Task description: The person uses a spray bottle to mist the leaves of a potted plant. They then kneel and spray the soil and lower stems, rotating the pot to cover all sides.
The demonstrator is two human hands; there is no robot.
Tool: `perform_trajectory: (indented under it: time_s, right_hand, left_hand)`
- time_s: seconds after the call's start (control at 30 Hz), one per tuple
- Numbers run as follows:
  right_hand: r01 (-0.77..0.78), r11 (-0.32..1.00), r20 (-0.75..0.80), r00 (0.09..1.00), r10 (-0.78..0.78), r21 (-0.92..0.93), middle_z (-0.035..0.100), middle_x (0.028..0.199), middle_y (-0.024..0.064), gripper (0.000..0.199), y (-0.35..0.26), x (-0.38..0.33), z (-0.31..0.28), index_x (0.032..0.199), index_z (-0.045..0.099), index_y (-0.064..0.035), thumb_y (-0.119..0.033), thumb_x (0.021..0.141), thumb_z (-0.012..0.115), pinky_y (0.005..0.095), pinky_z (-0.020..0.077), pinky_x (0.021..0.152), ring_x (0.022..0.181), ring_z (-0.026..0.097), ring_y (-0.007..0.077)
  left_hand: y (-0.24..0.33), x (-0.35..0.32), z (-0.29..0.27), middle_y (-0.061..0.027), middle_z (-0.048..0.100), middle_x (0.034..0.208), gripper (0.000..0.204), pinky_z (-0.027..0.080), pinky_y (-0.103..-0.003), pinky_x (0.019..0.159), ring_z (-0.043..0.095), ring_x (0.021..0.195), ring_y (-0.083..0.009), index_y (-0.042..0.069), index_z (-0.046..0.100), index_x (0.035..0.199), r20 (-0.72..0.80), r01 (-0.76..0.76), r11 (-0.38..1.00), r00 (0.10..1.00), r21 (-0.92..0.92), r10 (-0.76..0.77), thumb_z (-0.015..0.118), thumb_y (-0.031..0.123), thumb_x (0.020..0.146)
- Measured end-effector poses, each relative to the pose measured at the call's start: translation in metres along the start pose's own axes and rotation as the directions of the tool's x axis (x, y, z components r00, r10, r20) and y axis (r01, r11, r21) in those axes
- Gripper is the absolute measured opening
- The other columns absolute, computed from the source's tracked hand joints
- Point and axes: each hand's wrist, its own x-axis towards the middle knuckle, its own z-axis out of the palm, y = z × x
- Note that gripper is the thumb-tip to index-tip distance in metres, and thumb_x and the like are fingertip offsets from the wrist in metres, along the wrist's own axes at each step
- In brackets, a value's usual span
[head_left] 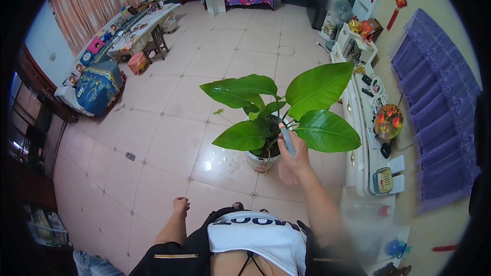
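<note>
A potted plant with several large glossy green leaves (323, 86) stands on the floor in front of me. Its white pot (262, 162) holds dark soil, partly covered by stems and leaves. My right hand (296, 157) is closed around the grey handle of a small hand tool (287, 140) with an orange band near its front end. The tool points down over the soil among the stems; its working end is too hidden to identify. My left hand (181, 204) hangs apart from the plant, low on the left, fingers curled with nothing visible in them.
A long white cabinet (357, 166) with a glass top and small items runs along the right wall, close to the leaves. Beyond the pot, a dark chair (156, 45) and a pink bin (137, 63) stand by a long table. A cloth-covered sofa (240, 1) is at the back.
</note>
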Motion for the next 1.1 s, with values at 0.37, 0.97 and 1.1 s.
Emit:
perform_trajectory:
  time_s: [0.37,0.97,1.1]
  right_hand:
    - [0.098,0.973,0.164,0.977,-0.133,0.208,0.061,0.080,0.0036,0.021,-0.044,0.063,-0.026,0.100,0.061,0.0003,-0.012,0.084,0.065,0.0269,0.0456,0.069,0.072,0.054,0.0115]
    - [-0.069,0.987,0.364,0.931,0.012,0.144,0.057,0.074,0.0035,0.016,-0.048,0.082,-0.031,0.089,0.060,-0.0010,-0.013,0.079,0.065,0.0274,0.0439,0.062,0.068,0.053,0.0113]
    - [-0.086,0.991,0.306,0.951,0.051,0.100,0.054,0.073,-0.0015,0.013,-0.019,0.072,-0.036,0.089,0.060,-0.0017,-0.011,0.081,0.066,0.0231,0.0411,0.057,0.064,0.050,0.0066]
  left_hand:
    - [0.012,0.018,0.012,-0.0090,0.061,0.088,0.029,0.051,-0.032,0.059,0.062,0.070,-0.0200,0.000,0.057,0.112,0.079,-0.096,0.995,0.993,0.041,0.093,0.056,0.007,0.084]
    - [-0.015,0.015,0.005,-0.0094,0.060,0.081,0.024,0.047,-0.030,0.050,0.060,0.064,-0.0184,-0.002,0.058,0.104,0.040,-0.036,0.999,0.999,-0.006,0.036,0.056,0.004,0.081]
    - [-0.015,0.021,0.012,-0.0091,0.061,0.084,0.024,0.049,-0.032,0.056,0.061,0.068,-0.0185,0.000,0.059,0.105,0.059,-0.060,0.998,0.997,0.031,0.058,0.054,0.007,0.083]
